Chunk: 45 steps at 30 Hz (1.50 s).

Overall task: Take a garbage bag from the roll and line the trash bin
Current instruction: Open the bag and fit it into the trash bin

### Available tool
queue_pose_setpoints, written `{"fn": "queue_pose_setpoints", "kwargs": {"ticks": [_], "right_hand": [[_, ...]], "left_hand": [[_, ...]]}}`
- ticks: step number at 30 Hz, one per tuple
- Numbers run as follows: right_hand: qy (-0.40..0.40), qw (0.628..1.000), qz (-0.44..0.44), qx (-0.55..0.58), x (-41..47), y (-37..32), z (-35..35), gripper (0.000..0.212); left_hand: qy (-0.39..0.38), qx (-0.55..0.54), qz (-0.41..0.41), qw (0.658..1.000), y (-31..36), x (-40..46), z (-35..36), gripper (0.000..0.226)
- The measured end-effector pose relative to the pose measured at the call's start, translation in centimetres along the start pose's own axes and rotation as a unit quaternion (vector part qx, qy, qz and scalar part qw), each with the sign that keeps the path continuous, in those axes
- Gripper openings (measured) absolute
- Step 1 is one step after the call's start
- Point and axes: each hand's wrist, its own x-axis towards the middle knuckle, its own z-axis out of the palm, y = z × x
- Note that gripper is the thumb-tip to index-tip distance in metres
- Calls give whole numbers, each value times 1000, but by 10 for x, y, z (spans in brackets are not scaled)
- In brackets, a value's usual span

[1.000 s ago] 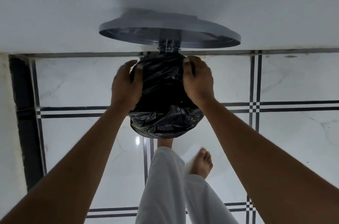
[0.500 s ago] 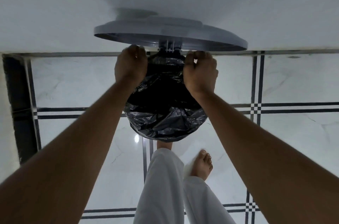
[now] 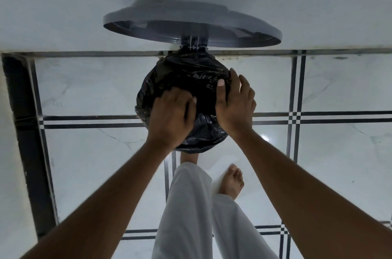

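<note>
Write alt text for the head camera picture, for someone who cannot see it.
Seen from above, a person's left hand and right hand press a black garbage bag over the rim of a small trash bin, whose grey lid stands open against a white wall. Below are white trousers, a bare foot and a pale tiled floor with dark lines.

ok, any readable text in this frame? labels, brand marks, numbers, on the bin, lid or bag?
None readable.
Black garbage bag: no print visible, only glossy creases.
Grey bin lid, raised: no visible label or embossed mark; its surface is slightly blurred.
Left hand and right hand cover part of the bag, so anything beneath them is hidden.
Tiled floor: line pattern only.
</note>
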Motion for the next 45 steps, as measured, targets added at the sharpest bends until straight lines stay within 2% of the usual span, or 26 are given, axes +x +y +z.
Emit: {"fn": "queue_pose_setpoints", "kwargs": {"ticks": [1, 2, 4, 5, 7, 9, 10, 12, 13, 14, 15, 17, 19, 22, 26, 27, 29, 30, 32, 34, 36, 38, 40, 41, 42, 45], "right_hand": [[-21, 1000, 14, 1, -3, 3, 4, 64], [-35, 999, 31, 6, -5, 5, 7, 65], [-42, 998, 48, 15, -5, 5, 9, 66], [-43, 998, 48, 20, -4, 4, 9, 66], [-52, 997, 51, 28, -3, 2, 8, 65], [-68, 995, 58, 40, -1, 1, 6, 65], [-74, 994, 61, 46, -1, 0, 5, 65], [-83, 993, 64, 52, 0, -1, 3, 65], [-83, 993, 64, 58, 1, -2, 2, 66], [-81, 993, 63, 61, 0, -2, 1, 66], [-79, 993, 63, 62, -1, -3, 0, 66], [-72, 994, 61, 59, -1, -4, 2, 66], [-64, 995, 62, 45, -1, -3, 4, 67], [-54, 996, 61, 34, 2, 0, 11, 67], [-41, 997, 54, 33, 2, 2, 15, 67], [-35, 998, 50, 34, 2, 3, 16, 67], [-35, 998, 47, 38, 2, 3, 17, 67], [-39, 997, 50, 44, 3, 4, 16, 67], [-50, 995, 61, 61, 4, 3, 14, 66], [-62, 992, 73, 79, 4, 1, 11, 66], [-69, 990, 84, 90, 4, -3, 7, 66], [-68, 990, 86, 91, 4, -4, 6, 66], [-66, 991, 81, 88, 3, -4, 5, 67], [-66, 991, 78, 87, 3, -3, 6, 68], [-65, 991, 75, 87, 3, -2, 6, 68], [-57, 992, 68, 88, 2, 1, 9, 68]], "left_hand": [[-67, 39, -6, 997, -1, -9, 12, 29], [-143, 84, -35, 985, -3, -18, 24, 43], [-286, 159, -93, 940, -13, -27, 41, 81], [-328, 176, -111, 921, -20, -27, 48, 95], [-364, 179, -145, 903, -25, -22, 52, 106], [-354, 190, -145, 904, -14, -8, 41, 95], [-319, 201, -121, 918, -6, -2, 33, 78], [-180, 175, -54, 966, 6, 7, 22, 38], [-122, 131, -38, 983, 10, 12, 18, 29], [-98, 67, -48, 992, 12, 15, 18, 26], [-114, 1, -84, 990, 12, 19, 20, 26], [-194, -69, -182, 962, 3, 32, 35, 26], [-261, -33, -237, 935, -4, 43, 54, 31], [-336, 44, -236, 911, -21, 56, 95, 60], [-400, -50, -295, 866, -68, 58, 152, 109], [-397, -81, -313, 859, -98, 56, 188, 118], [-403, -106, -324, 850, -104, 53, 198, 127], [-417, -85, -307, 852, -90, 52, 184, 120], [-447, -1, -240, 862, -42, 47, 125, 83], [-422, 61, -166, 889, -7, 38, 86, 55], [-309, 48, -147, 938, 6, 27, 67, 39], [-160, -40, -133, 977, 2, 18, 67, 33], [-90, -137, -146, 976, -7, 21, 74, 31], [-100, -158, -173, 967, -12, 28, 79, 32], [-142, -152, -203, 957, -14, 34, 81, 35], [-336, -51, -232, 912, -23, 53, 94, 51]]}}
